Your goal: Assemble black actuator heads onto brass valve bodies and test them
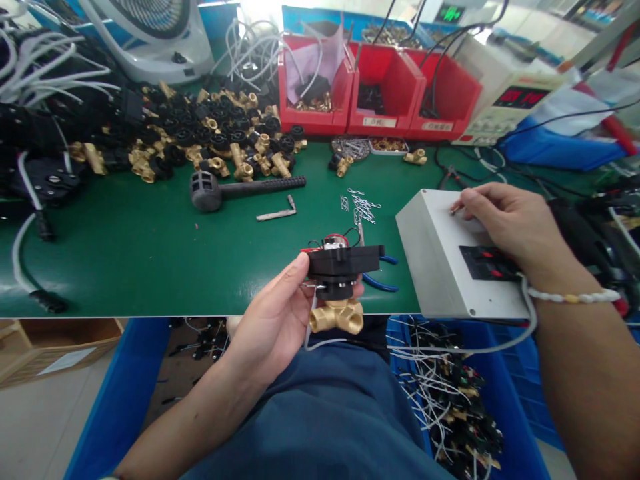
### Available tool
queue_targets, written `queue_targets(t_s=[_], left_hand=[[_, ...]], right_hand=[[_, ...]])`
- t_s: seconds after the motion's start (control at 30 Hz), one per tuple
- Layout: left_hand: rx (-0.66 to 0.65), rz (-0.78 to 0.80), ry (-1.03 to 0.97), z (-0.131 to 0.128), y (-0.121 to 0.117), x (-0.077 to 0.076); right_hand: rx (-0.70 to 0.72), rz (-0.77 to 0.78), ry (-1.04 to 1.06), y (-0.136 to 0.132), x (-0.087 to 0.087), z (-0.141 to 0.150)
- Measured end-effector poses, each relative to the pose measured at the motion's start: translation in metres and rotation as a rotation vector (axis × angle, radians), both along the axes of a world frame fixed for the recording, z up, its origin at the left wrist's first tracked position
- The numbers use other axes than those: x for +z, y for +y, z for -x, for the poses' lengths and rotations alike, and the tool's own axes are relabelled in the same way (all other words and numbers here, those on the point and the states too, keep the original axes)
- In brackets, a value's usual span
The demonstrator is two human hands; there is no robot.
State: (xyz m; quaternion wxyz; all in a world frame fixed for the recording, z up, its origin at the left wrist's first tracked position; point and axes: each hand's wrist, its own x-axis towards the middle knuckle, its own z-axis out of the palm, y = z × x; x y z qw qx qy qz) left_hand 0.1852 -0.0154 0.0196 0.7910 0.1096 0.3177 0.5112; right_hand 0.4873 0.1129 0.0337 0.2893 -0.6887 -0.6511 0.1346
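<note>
My left hand grips a motorized valve at the table's front edge. Its black housing is uppermost, with a small metal motor and red and black wires on top; its brass body points down. A grey cable runs from the valve to the terminals on a light grey control box. On top of that box, my right hand pinches a small toggle switch between thumb and fingers. Behind the valve lie blue-handled pliers, partly hidden.
A dark mallet, an L-shaped metal piece and wire clips lie on the green table. Brass valve bodies, red bins and a power supply stand behind. Blue crates sit below.
</note>
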Motion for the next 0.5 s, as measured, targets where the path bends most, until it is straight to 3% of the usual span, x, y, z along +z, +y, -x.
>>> queue_targets(t_s=[0.17,0.5], left_hand=[[-0.043,0.142,-0.094,-0.0014,0.0032,0.0069],[-0.021,0.033,-0.109,0.0001,-0.003,0.0048]], right_hand=[[0.009,0.001,0.007,0.0008,-0.0002,-0.0018],[0.027,-0.027,0.037,0.0049,-0.0023,-0.0045]])
